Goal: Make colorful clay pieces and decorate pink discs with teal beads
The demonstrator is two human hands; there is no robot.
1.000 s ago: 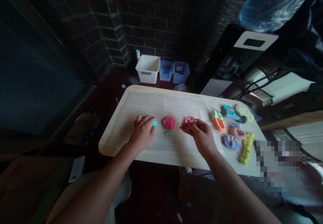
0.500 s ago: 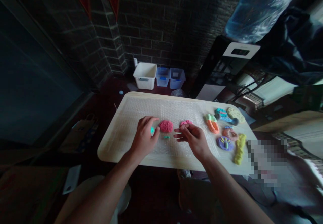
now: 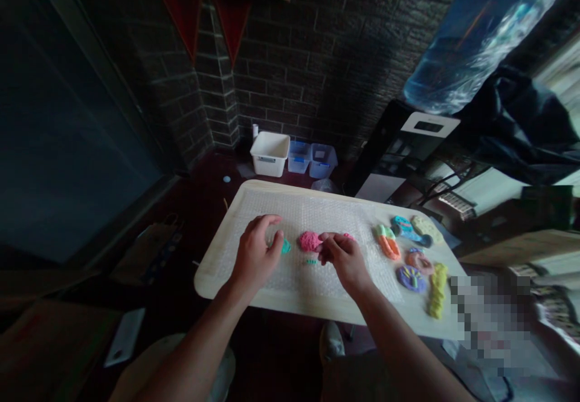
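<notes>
The left hand [image 3: 259, 251] curves, thumb apart, beside a green piece [image 3: 286, 246] on bubble wrap [image 3: 335, 211]. The right hand [image 3: 345, 261] bunches its fingers by a pink lump [image 3: 309, 241]. Coloured shapes [image 3: 412, 278] lie on the right of the table [image 3: 414, 306].

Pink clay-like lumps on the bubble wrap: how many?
2. One knobbly pink lump sits between the left hand and right hand; a second pink lump peeks out just beyond the right hand, partly covered. More could be hidden behind the hands.
</notes>
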